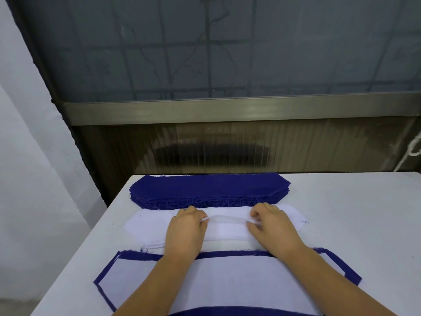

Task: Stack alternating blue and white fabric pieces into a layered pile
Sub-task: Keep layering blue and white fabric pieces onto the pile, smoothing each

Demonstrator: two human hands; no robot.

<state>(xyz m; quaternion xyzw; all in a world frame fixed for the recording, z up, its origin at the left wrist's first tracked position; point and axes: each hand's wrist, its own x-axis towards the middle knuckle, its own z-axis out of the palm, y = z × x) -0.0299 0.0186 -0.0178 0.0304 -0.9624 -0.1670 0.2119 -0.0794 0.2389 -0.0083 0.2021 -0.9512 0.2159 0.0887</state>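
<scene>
A thick stack of blue fabric pieces [209,190] lies at the table's far edge. In front of it sits a stack of white fabric pieces [148,224]. My left hand [185,229] and my right hand [271,224] both rest on this white stack, and their fingertips pinch its top white piece, which bulges up between them. Nearest to me lies the layered pile [227,281], with a white piece on top and a blue piece's edges showing round it.
The white table [353,213] has bare room to the right of the stacks. Its left edge [91,236] drops beside a white wall. Behind the far edge stands a dark panel under a metal window ledge [227,110].
</scene>
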